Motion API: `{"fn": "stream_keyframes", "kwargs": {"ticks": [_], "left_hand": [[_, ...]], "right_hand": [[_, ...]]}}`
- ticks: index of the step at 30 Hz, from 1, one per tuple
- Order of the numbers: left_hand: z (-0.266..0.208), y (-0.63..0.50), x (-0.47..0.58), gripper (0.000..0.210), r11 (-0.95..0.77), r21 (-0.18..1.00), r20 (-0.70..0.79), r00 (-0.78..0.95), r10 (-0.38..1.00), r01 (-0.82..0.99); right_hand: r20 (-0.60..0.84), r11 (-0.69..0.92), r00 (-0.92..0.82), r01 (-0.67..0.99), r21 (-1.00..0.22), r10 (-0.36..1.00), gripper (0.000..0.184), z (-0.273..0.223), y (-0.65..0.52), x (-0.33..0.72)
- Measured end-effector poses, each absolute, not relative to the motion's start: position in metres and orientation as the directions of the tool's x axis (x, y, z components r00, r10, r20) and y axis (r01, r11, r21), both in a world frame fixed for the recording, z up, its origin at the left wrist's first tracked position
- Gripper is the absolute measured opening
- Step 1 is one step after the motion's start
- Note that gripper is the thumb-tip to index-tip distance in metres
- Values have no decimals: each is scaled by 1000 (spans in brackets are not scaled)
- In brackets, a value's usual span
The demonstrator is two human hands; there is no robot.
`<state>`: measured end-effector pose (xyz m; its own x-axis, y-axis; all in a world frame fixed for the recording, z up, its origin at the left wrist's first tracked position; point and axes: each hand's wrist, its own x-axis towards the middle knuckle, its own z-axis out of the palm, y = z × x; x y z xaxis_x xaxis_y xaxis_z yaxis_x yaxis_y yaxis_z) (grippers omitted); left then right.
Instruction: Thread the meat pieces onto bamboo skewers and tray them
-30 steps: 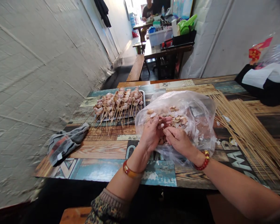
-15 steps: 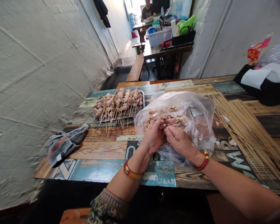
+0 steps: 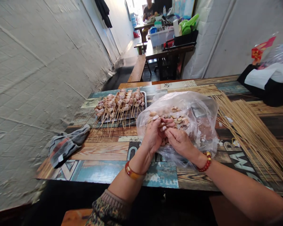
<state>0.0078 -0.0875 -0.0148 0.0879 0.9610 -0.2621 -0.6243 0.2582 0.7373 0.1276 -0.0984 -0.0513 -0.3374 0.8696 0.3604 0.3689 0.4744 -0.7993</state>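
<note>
My left hand (image 3: 153,135) is closed over the open plastic bag (image 3: 208,114), with a pale garlic clove (image 3: 163,128) at its curled fingers. Close against it, my right hand (image 3: 181,141) pinches with thumb and forefinger; whatever it grips is hidden by the fingers. Loose garlic cloves (image 3: 179,120) lie in the bag around and below both hands. To the left, threaded garlic skewers (image 3: 122,100) are piled on a metal tray (image 3: 145,98), their bare stick ends pointing toward me. A spread of bare bamboo skewers (image 3: 252,131) lies right of the bag.
A grey cloth (image 3: 67,146) lies at the table's left, near the white wall (image 3: 25,78). Black and white bundles (image 3: 264,83) sit at the back right. Beyond stand a bench (image 3: 137,69), another table with a plastic bin (image 3: 161,37), and a person (image 3: 149,12).
My left fingers have shifted and opened slightly, so a pale clove now shows between the hands. My right hand has moved slightly down and right. The bag, tray and skewers stay put.
</note>
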Motion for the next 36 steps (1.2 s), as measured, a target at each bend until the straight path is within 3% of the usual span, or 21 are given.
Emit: {"fn": "stream_keyframes", "kwargs": {"ticks": [12, 18, 22, 32, 36], "left_hand": [[-19, -87, 8, 15, 332, 709, -303, 157, 940, -622], [-17, -86, 4, 28, 274, 724, -258, 120, 959, -633], [-18, -82, -2, 26, 177, 730, -200, 41, 979, -660], [-21, -81, 2, 31, 134, 820, -221, -91, 971, -557], [-19, -81, -3, 36, 163, 797, -212, -16, 977, -581]], "right_hand": [[349, 461, -332, 371, -806, 876, 32, -51, -101, 125], [332, 440, -331, 341, -831, 884, 31, -50, -99, 127], [326, 445, -360, 327, -833, 874, 28, -51, -99, 127], [409, 549, -379, 427, -719, 830, 30, -57, -102, 124], [398, 532, -370, 407, -743, 839, 30, -55, -102, 125]]}}
